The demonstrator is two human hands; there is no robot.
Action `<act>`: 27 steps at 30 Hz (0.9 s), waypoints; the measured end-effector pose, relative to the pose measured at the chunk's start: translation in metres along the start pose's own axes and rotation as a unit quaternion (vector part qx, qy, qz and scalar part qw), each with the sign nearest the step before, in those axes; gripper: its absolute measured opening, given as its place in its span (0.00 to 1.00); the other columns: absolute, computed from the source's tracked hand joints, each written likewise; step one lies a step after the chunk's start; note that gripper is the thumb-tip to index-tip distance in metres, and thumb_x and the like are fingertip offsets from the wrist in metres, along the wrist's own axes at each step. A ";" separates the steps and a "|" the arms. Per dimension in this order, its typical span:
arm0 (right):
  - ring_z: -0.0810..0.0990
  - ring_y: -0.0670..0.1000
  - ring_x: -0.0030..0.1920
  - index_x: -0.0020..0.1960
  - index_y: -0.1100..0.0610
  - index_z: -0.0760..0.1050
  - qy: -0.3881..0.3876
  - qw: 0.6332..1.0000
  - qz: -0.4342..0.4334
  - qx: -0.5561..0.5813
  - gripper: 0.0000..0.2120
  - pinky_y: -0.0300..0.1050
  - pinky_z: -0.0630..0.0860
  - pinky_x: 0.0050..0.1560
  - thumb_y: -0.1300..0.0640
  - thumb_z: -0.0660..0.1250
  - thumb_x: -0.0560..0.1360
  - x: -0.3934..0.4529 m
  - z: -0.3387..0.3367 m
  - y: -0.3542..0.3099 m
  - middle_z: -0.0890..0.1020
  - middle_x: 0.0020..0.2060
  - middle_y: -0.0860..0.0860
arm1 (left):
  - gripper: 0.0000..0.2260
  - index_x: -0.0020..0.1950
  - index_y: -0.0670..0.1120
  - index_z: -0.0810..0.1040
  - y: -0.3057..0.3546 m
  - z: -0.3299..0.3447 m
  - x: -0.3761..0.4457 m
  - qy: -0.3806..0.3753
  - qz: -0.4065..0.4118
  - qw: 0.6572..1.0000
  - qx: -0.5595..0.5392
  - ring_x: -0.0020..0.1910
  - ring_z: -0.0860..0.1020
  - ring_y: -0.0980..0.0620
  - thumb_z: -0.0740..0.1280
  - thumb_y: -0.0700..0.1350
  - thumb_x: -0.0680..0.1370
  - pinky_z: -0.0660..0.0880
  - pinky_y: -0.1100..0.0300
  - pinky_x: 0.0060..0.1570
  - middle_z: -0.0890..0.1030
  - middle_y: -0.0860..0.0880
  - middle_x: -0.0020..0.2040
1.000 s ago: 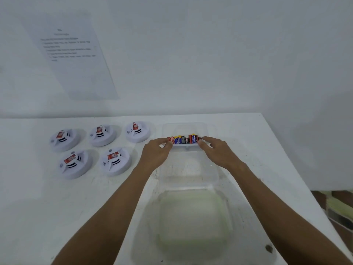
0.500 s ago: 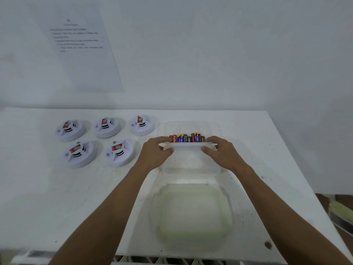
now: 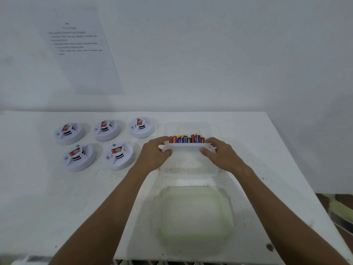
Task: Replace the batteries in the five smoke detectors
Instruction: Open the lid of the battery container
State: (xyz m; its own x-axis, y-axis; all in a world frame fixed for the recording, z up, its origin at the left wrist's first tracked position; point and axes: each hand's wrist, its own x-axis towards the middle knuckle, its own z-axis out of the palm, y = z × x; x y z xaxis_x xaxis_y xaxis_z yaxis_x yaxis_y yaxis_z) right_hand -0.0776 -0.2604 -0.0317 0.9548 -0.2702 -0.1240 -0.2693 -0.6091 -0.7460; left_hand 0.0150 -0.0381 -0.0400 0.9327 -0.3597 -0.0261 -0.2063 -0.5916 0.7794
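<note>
Several white round smoke detectors (image 3: 119,154) with red labels lie in two rows on the left of the white table (image 3: 47,197). A clear plastic container (image 3: 188,169) stands in the middle, tilted up at its near edge. A row of red, blue and black batteries (image 3: 186,139) lies against its far side. My left hand (image 3: 155,154) grips the container's raised near rim at the left. My right hand (image 3: 222,154) grips the same rim at the right.
A clear lid with a green seal (image 3: 193,215) lies on the table close to me. A printed sheet (image 3: 80,46) hangs on the wall at the left. The table's right edge drops off to a floor with clutter (image 3: 340,209).
The near rim of the container has lifted a little between my hands. The camera has tilted slightly, so the table sits lower in view.
</note>
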 end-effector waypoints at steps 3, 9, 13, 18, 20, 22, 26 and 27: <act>0.72 0.54 0.68 0.75 0.48 0.63 -0.021 1.000 -0.007 -0.011 0.27 0.48 0.69 0.63 0.46 0.65 0.79 -0.004 0.003 0.002 0.72 0.71 0.54 | 0.26 0.73 0.55 0.66 0.001 0.001 -0.005 -0.005 -0.008 1.000 0.001 0.50 0.76 0.56 0.68 0.46 0.77 0.71 0.63 0.48 0.77 0.48 0.64; 0.75 0.52 0.60 0.78 0.45 0.57 -0.005 1.000 -0.022 0.011 0.30 0.43 0.69 0.58 0.49 0.65 0.80 -0.011 0.012 0.005 0.72 0.70 0.54 | 0.32 0.77 0.56 0.57 0.006 0.005 -0.018 0.004 -0.016 1.000 -0.015 0.39 0.77 0.56 0.64 0.40 0.77 0.73 0.66 0.34 0.78 0.50 0.60; 0.78 0.52 0.50 0.79 0.46 0.52 0.009 0.999 -0.027 0.017 0.33 0.39 0.71 0.49 0.51 0.65 0.80 -0.014 0.017 0.005 0.75 0.63 0.53 | 0.34 0.78 0.55 0.53 0.008 0.007 -0.021 -0.001 -0.028 0.999 -0.022 0.37 0.76 0.55 0.62 0.36 0.77 0.71 0.66 0.30 0.80 0.51 0.53; 0.79 0.51 0.45 0.79 0.47 0.53 0.028 0.998 -0.037 0.034 0.34 0.41 0.75 0.46 0.54 0.65 0.79 -0.017 0.020 0.007 0.79 0.54 0.54 | 0.35 0.79 0.52 0.48 0.011 0.007 -0.026 -0.002 -0.042 0.999 -0.016 0.38 0.76 0.56 0.62 0.37 0.77 0.70 0.65 0.30 0.81 0.51 0.55; 0.79 0.50 0.43 0.79 0.46 0.55 0.036 0.998 -0.036 0.041 0.32 0.40 0.74 0.45 0.55 0.65 0.79 -0.018 0.021 0.007 0.79 0.53 0.54 | 0.35 0.79 0.51 0.49 0.010 0.007 -0.027 0.005 -0.043 0.999 -0.013 0.39 0.76 0.57 0.63 0.37 0.77 0.70 0.65 0.31 0.81 0.50 0.55; 0.78 0.48 0.40 0.78 0.46 0.58 0.042 0.997 -0.039 0.045 0.30 0.37 0.73 0.44 0.55 0.65 0.79 -0.017 0.021 0.008 0.80 0.52 0.54 | 0.34 0.79 0.50 0.50 0.010 0.008 -0.026 0.010 -0.043 0.999 -0.008 0.40 0.76 0.57 0.63 0.38 0.77 0.71 0.65 0.32 0.81 0.50 0.56; 0.76 0.45 0.36 0.76 0.45 0.61 0.042 0.997 -0.044 0.046 0.28 0.33 0.71 0.38 0.56 0.65 0.79 -0.017 0.022 0.008 0.80 0.50 0.53 | 0.33 0.78 0.50 0.52 0.010 0.009 -0.025 0.013 -0.047 0.999 -0.002 0.42 0.76 0.55 0.63 0.38 0.77 0.74 0.61 0.38 0.80 0.49 0.59; 0.76 0.45 0.36 0.76 0.45 0.61 0.043 0.997 -0.044 0.047 0.28 0.33 0.71 0.37 0.56 0.65 0.79 -0.017 0.022 0.008 0.80 0.51 0.53 | 0.32 0.78 0.50 0.52 0.010 0.009 -0.026 0.012 -0.047 0.999 -0.002 0.43 0.76 0.55 0.63 0.38 0.78 0.74 0.61 0.38 0.80 0.50 0.59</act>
State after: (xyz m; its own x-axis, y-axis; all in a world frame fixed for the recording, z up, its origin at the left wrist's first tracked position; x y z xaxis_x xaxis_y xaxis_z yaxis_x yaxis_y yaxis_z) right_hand -0.0935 -0.2439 -0.0501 0.9589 -0.2839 -0.0022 -0.1683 -0.5620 -0.8099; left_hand -0.0138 -0.0414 -0.0376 0.9547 -0.2855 -0.0842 -0.1165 -0.6189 0.7768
